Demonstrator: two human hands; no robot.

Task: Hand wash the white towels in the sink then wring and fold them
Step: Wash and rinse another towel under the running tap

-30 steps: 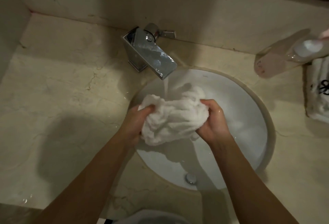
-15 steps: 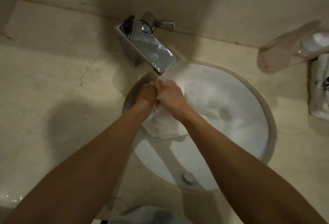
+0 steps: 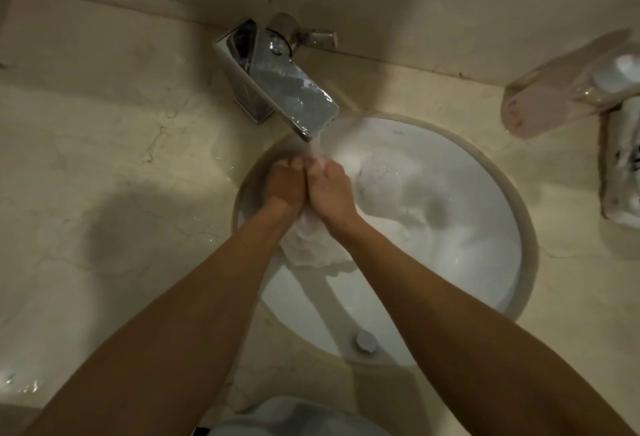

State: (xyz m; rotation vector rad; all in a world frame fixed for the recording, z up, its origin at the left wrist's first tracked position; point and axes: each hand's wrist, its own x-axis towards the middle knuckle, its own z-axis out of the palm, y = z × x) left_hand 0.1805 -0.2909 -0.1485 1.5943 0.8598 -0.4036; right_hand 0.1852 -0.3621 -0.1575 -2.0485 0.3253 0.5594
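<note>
Both hands, left hand and right hand, grip one white towel.

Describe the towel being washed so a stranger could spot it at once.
Find the round white sink set in the beige counter. Under the chrome faucet, both hands grip a bunched white towel. It is wet and crumpled, unlike the towel at the counter's right edge.

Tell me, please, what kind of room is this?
Most likely a bathroom. A round white sink is set under a beige stone counter, a chrome faucet runs water, and both hands wash a white towel in the basin.
</note>
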